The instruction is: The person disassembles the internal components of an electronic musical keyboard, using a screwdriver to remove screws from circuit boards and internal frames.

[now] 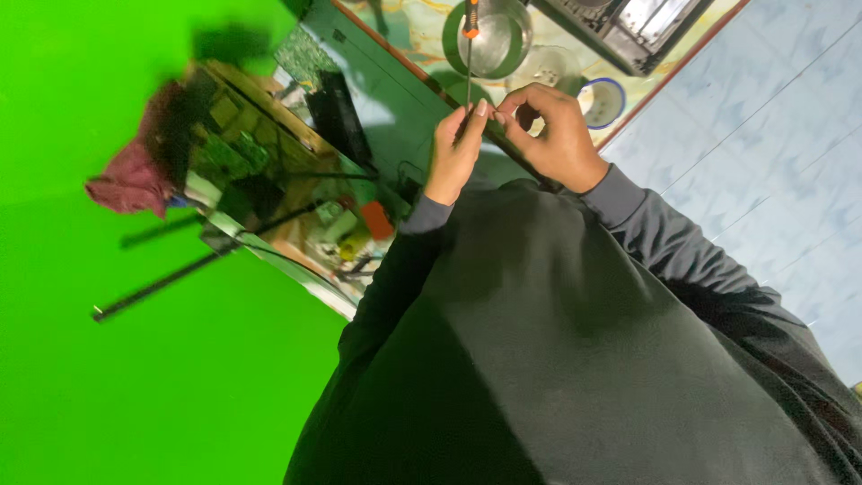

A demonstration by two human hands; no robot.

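A thin dark rod (469, 63) with a small orange piece (470, 30) near its far end is the thing in hand. It is long, straight and very slender, dark along its whole visible length, and it runs from the fingers up toward the top edge of the view, passing in front of a round steel bowl (499, 40). What kind of tool it is cannot be told; its near end is hidden inside the fingers.

The left hand (456, 148) is closed around the rod's near end, fingertips pinched together on it with the thumb up against it. The right hand (557, 135) sits just beside the left hand, touching it at the fingertips; its fingers are curled in a loose pinch right at the rod's near end, but whether they actually grip the rod or something smaller there cannot be told. Both wrists come out of dark grey sleeves (628, 202).

Taking the steel bowl as the landmark: the orange piece lies over its left rim, the hands are below it, a white cup with a blue rim (603, 101) stands to its lower right, and a black-and-metal appliance (628, 27) lies to its right. A cluttered shelf (269, 171) sits far to the bowl's lower left, against a bright green surface (108, 359).
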